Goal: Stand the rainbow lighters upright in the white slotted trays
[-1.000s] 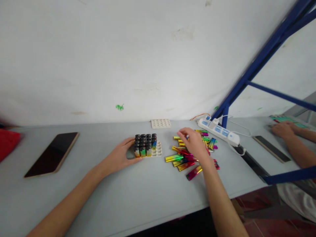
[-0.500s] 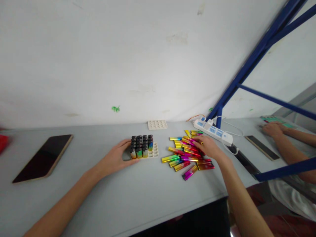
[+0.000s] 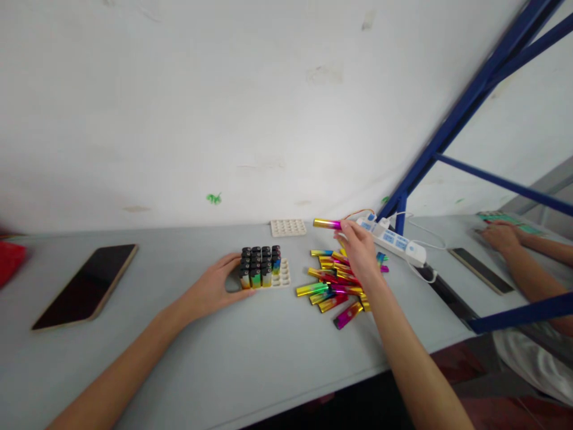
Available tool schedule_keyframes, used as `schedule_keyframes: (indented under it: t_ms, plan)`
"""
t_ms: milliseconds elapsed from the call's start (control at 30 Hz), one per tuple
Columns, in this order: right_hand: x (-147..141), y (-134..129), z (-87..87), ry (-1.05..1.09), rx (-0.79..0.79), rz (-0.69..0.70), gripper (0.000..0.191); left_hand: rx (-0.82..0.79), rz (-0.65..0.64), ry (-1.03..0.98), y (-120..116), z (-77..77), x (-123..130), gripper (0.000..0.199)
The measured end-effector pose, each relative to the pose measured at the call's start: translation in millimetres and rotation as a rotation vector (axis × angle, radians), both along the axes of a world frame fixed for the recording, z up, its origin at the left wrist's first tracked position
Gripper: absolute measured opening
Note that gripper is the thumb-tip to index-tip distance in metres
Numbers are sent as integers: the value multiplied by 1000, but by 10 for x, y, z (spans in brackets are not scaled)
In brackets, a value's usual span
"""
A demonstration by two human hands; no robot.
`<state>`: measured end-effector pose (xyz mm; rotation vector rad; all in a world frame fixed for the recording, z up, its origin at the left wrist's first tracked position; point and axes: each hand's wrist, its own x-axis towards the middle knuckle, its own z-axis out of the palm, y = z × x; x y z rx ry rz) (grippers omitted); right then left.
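My right hand (image 3: 359,246) is raised over the loose pile and pinches one shiny lighter (image 3: 326,224), gold at its free end and purple near my fingers. Below it lies a heap of metallic lighters (image 3: 329,278) in gold, red, purple, green and blue. My left hand (image 3: 219,285) curls round the left side of a white tray with holes (image 3: 282,278), thumb along its front edge and fingers behind. Several black-topped lighters (image 3: 256,266) stand upright in rows in the tray. Holes show at its right side.
A second white holed tray (image 3: 289,227) lies against the wall. A phone (image 3: 87,286) rests at the left, a red object (image 3: 11,261) beyond it. Right of the pile are a power strip (image 3: 398,240), a blue metal frame (image 3: 430,149) and another person's hands (image 3: 501,236).
My right hand has lifted a gold and purple lighter out of the pile and moved up and slightly left. My left hand stays at the tray. The view has shifted slightly.
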<state>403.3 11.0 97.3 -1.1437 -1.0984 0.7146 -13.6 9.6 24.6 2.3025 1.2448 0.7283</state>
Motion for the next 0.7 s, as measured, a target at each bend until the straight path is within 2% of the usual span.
schedule_keyframes:
  t_ms: [100, 200, 367, 433, 567, 700]
  plan:
    - [-411, 103, 95, 197, 29, 99, 62, 3, 5, -6, 0, -6, 4, 90]
    - [-681, 107, 143, 263, -2, 213, 67, 1, 4, -11, -2, -8, 10, 87]
    - [-890, -91, 86, 259, -152, 470, 76, -5, -10, -8, -28, 14, 19, 85]
    - [-926, -175, 53, 228, -216, 528, 77, 3, -7, -10, -40, 25, 19, 84]
    - [-991, -258, -17, 175, -381, 549, 84, -1, 2, 2, -45, 28, 10, 85]
    - [-1071, -267, -111, 138, -488, 470, 88, -9, 9, 12, -38, 20, -1, 87]
